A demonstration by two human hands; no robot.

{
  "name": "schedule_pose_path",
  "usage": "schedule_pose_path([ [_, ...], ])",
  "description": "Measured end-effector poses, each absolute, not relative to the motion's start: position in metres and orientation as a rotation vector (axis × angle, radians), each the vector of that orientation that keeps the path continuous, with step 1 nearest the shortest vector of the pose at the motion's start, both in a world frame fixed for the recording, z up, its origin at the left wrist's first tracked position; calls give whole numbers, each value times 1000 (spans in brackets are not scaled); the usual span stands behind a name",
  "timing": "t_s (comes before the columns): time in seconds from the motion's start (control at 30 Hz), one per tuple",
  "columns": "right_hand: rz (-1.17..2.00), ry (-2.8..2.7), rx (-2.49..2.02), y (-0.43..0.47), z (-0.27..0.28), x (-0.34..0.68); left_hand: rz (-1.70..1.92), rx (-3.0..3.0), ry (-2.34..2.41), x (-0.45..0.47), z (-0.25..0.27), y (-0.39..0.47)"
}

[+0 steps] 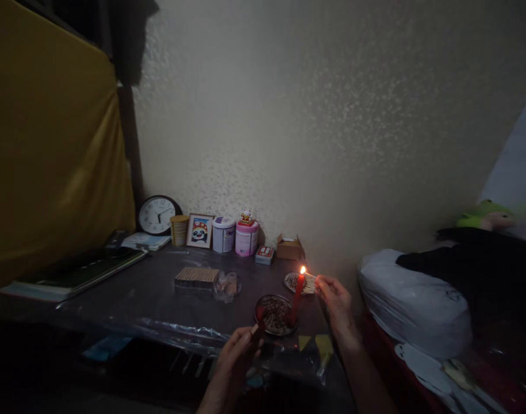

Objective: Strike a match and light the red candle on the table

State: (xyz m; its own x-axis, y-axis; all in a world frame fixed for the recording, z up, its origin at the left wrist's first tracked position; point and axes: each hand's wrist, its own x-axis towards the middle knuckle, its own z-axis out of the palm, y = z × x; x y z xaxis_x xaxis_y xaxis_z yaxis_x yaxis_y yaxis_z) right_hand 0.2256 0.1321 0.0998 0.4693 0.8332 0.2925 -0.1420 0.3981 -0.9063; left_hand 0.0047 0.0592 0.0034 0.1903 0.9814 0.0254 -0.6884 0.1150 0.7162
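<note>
A red candle (298, 292) stands upright with a lit flame at its top. My right hand (335, 299) is closed in a pinch on a thin matchstick (310, 275), whose far end meets the flame. Below the candle is a round dark dish (258, 315) filled with small mottled bits. Near the dish's front left edge, my left hand (238, 351) is closed on a small pale-ended thing (254, 329) too dim to name. Behind the candle sits a second small dish (288, 280), with several pale sticks (308, 284) beside it.
A row of small brown blocks (197, 277) and a clear plastic wrapper (226, 286) lie on the covered table (154, 299). A clock (158, 215), picture frame (200, 230), tins (246, 238) and an open carton (289, 248) line the wall. White bag (413, 293) at right.
</note>
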Motion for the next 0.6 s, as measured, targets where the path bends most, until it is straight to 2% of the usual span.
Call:
schedule_pose_path([
  [0.4,826,-861,-868,95,111,250,1324,695,548,5,5,60],
  [0.6,836,-891,-941,85,80,288,1313,658,565,5,-3,61],
])
